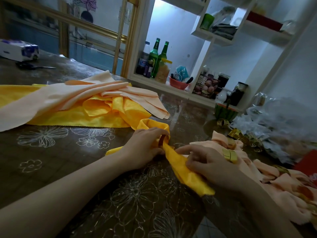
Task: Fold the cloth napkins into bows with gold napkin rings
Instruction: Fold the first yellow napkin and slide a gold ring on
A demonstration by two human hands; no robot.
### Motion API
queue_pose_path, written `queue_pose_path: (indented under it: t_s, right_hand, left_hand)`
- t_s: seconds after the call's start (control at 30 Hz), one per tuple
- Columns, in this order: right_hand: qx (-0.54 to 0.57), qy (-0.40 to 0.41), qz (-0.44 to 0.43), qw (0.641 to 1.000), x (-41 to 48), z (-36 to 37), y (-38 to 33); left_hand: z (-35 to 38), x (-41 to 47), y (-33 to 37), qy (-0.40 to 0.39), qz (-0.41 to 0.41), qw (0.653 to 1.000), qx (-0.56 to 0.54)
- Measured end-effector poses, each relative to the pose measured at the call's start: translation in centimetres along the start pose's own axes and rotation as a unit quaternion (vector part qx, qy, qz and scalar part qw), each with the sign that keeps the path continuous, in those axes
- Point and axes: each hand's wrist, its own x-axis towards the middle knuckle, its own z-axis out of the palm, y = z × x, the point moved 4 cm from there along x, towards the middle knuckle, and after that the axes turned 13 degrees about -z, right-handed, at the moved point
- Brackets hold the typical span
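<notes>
Head view, napkin [185,172]: glossy yellow, bunched through gold ring [160,140].
My left grip [145,146]: clasps gold ring.
My right grip [211,164]: pinches napkin tail.
Red bowl [178,84]: dark-handled items.

On the table [60,157], one napkin [181,164] lies straight before you. Behind it, at your left, lies a pile of unfolded napkins [77,100]. At your right lie finished bows [283,182], and behind them loose napkin rings [234,133].

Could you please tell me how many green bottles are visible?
2: left green bottle and right green bottle, side by side on the lower shelf; others may be hidden behind.
</notes>
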Motion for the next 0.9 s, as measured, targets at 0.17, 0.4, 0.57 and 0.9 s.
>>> queue_pose_path:
  t_s: [0.17,0.4,0.57,0.9]
  right_hand:
    - [-0.205,0.044,-0.041,0.977,0.6,2.4,-0.1]
    - [-0.1,0.195,-0.087,0.972,1.8,2.3,-0.9]
    - [-0.001,0.134,-0.053,0.99,3.5,3.3,-0.2]
    - [-0.151,0.104,-0.016,0.983,5.0,3.8,0.4]
  left_hand:
    - [0.4,-0.4,0.3,0.0,-0.005,1.0,0.02]
    - [0.4,-0.4,0.3,0.003,0.01,1.0,-0.008]
    - [0.9,-0.6,0.1,-0.008,0.011,0.999,-0.048]
    - [0.2,-1.8,-0.2,-0.058,-0.143,0.955,-0.255]
